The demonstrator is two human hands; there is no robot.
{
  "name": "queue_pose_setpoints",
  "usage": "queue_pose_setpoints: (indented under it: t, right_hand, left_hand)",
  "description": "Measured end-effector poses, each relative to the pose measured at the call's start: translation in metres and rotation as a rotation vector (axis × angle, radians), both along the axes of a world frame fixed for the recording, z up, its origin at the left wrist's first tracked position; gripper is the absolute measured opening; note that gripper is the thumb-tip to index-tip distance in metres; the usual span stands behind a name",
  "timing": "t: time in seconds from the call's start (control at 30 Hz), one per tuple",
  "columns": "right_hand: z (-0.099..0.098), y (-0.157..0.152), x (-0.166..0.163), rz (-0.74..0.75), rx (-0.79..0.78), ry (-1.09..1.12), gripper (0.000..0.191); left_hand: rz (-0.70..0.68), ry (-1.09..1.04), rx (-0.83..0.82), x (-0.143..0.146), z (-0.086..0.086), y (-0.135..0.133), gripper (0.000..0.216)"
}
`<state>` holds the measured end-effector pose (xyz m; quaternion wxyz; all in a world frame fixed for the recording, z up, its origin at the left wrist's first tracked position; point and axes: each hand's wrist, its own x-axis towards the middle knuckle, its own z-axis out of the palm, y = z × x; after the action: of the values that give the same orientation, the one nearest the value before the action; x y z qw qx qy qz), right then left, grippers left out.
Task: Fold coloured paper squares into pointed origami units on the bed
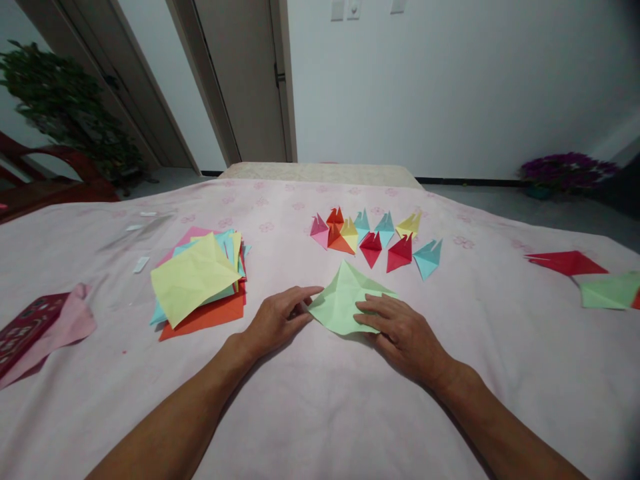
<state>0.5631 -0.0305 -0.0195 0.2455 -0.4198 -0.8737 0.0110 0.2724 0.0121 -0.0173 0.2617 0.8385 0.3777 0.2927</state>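
Note:
A light green sheet of origami paper (339, 305) with crease lines lies in front of me, its top point facing away. At its left corner, the fingertips and thumb of my left hand (277, 320) close on the paper. My right hand (400, 330) rests over the right part of the sheet, fingers stretched out on top and the thumb by the near edge. The right corner is partly covered by that hand. Just beyond the sheet stand several small folded paper cranes, among them a red one (400, 254) and a blue one (428, 259).
To the left lies a loose stack of coloured paper, a yellow sheet (193, 280) on top. Farther left is a dark red packet (31, 327) with pink paper. A red folded piece (570, 263) and green paper (606, 291) lie far right. A pink-patterned cloth (310, 413) covers the table.

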Motion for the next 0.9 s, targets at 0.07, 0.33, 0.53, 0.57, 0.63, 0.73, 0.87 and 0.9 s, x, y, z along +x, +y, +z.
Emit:
queue_pose_setpoints:
  t: [0.07,0.33,0.53,0.57,0.63,0.73,0.87,0.9]
  right_hand:
    - [0.001,0.0,-0.001,0.002,0.005,0.026,0.039]
    - [0.013,0.001,-0.008,-0.068,-0.087,0.155,0.02]
    - [0.01,0.003,-0.01,-0.185,-0.089,0.14,0.031]
    - [0.009,0.003,-0.009,-0.214,-0.089,0.128,0.031]
    - [0.007,0.004,-0.008,-0.268,-0.099,0.107,0.034]
    - [0.006,0.006,-0.007,-0.315,-0.144,0.096,0.039]
    - [0.007,0.008,-0.009,-0.379,-0.15,0.071,0.044]
    - [0.007,0.009,-0.01,-0.406,-0.138,0.058,0.043]
  left_hand:
    - [-0.017,0.054,0.051,0.001,0.001,0.0,0.04]
    - [0.03,0.12,0.063,0.004,0.001,0.002,0.008]
    - [0.061,0.156,0.066,0.005,0.005,-0.001,0.007]
    - [0.062,0.155,0.061,0.005,0.006,-0.002,0.006]
    - [0.063,0.158,0.05,0.006,0.007,-0.003,0.005]
    - [0.077,0.172,0.053,0.009,0.009,-0.005,0.005]
    - [0.108,0.197,0.058,0.011,0.009,-0.007,0.002]
    - [0.113,0.205,0.059,0.012,0.009,-0.007,0.002]
